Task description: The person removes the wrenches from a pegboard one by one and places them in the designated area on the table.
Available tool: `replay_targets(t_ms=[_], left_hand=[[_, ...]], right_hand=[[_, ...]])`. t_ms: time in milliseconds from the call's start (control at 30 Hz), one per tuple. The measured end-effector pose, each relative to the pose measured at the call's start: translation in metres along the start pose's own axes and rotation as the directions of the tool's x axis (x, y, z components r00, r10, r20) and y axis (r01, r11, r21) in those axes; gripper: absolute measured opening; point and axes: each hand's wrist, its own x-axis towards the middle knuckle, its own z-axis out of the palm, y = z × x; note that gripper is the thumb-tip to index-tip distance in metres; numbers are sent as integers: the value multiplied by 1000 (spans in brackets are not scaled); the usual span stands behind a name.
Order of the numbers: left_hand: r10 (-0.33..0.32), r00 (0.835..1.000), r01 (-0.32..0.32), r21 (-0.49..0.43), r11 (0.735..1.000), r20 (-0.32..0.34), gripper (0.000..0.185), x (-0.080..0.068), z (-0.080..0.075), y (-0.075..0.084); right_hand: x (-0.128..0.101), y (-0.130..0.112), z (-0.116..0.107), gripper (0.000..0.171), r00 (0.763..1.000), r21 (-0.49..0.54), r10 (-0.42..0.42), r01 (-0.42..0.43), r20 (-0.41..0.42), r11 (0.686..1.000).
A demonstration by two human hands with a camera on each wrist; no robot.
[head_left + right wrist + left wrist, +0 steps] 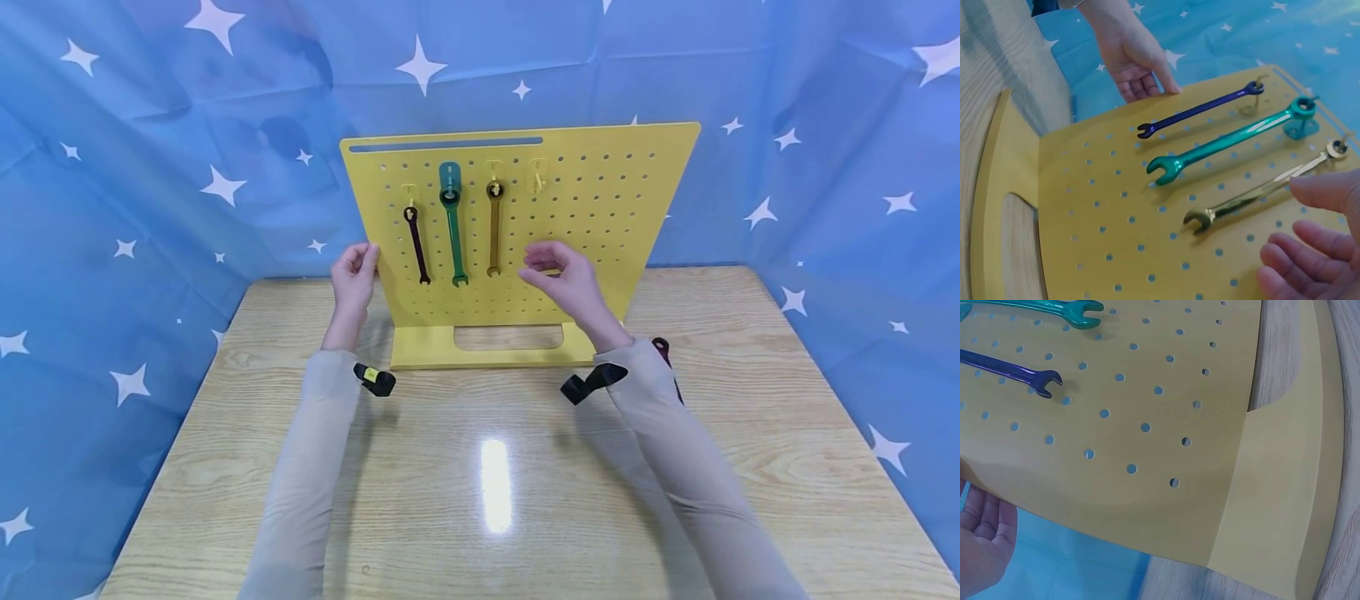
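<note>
The yellow pegboard (600, 217) stands at twelve o'clock on the desk (750, 433). Left hand (354, 275) steadies its nine o'clock edge, fingers relaxed. Right hand (564, 275) hovers loosely curled and empty; best approach the gold wrench (493, 229) squarely, lifting upward off its hook.

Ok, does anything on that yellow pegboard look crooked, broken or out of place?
Nothing is damaged or askew. The purple wrench, green wrench and gold wrench hang straight on the yellow pegboard. One oddity: a dark red tool lies on the wooden table, half hidden behind the right sleeve.
</note>
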Motion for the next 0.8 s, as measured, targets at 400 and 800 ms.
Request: replay_targets(t_ms=[400,800], left_hand=[[-11,1000,11,14,1000,-5,12,0,0,0],[-15,1000,15,11,1000,-8,13,0,0,0]], right_hand=[[18,-9,15,41,999,64,-30,30,11,997],[30,-14,28,39,1000,82,-14,14,1,997]])
